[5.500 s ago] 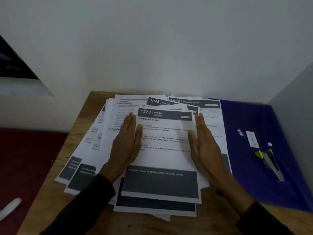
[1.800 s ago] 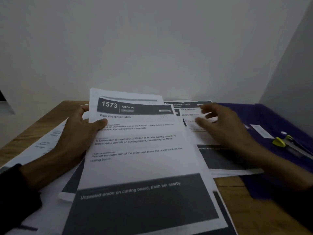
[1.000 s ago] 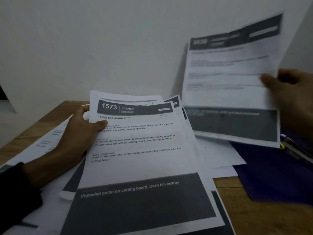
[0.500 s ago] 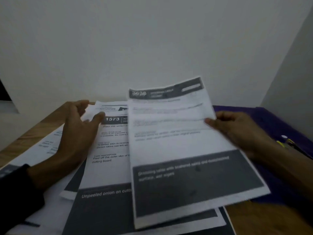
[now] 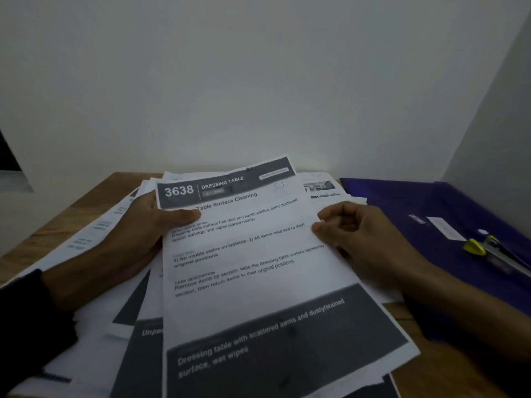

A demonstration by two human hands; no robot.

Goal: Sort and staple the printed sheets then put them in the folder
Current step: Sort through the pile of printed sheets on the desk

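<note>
Along the left edge of the wooden surface (image 5: pixel 94 196), loose printed sheets (image 5: pixel 94 234) are fanning out toward the near left corner. The left hand (image 5: pixel 135 234) is gripping the left edge of a held bundle, its thumb (image 5: pixel 184 216) pressing on the top sheet (image 5: pixel 253 268) just under the dark header band, its fingers curling out of sight beneath the paper. That top sheet, headed 3638 DRESSING TABLE, is lying tilted on the bundle over the middle of the surface, with the rest of the pile spreading under it. The right hand (image 5: pixel 359 237) is pinching the sheet's right edge, its fingers (image 5: pixel 330 215) curling in over the margin. More sheets (image 5: pixel 319 186) are showing behind it near the far edge. A purple folder (image 5: pixel 416 196) is lying flat along the right edge of the surface, well apart from the held sheet. A stapler (image 5: pixel 494 251) with a yellow tip is resting on the folder, toward its right side.
</note>
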